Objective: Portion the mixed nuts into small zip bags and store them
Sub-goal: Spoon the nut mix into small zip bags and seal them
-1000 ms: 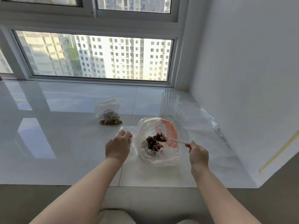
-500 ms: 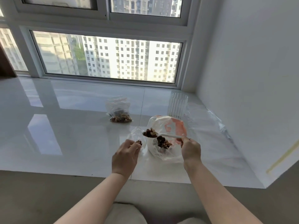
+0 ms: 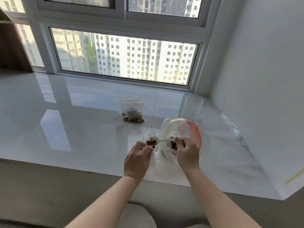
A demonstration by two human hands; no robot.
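On the white window ledge [image 3: 82, 129] stands a large clear bag with red print [image 3: 189, 130], holding dark mixed nuts [image 3: 173, 144]. My right hand [image 3: 187, 152] grips a white plastic spoon [image 3: 166, 140] by its handle. The spoon's bowl, loaded with nuts, is at the mouth of a small clear zip bag [image 3: 150, 137]. My left hand [image 3: 138, 159] holds that small bag open at its near edge; some nuts lie inside it. Farther back, a filled small zip bag [image 3: 132, 111] lies on the ledge.
A ribbed clear glass [image 3: 191, 109] stands behind the large bag. Crumpled clear plastic [image 3: 230, 129] lies along the right wall. The ledge's front edge runs just under my wrists. A wooden panel [image 3: 9, 50] stands at far left.
My right hand has carried the loaded spoon left, out of the large bag to the small bag's mouth. My left hand has kept hold of the small bag.
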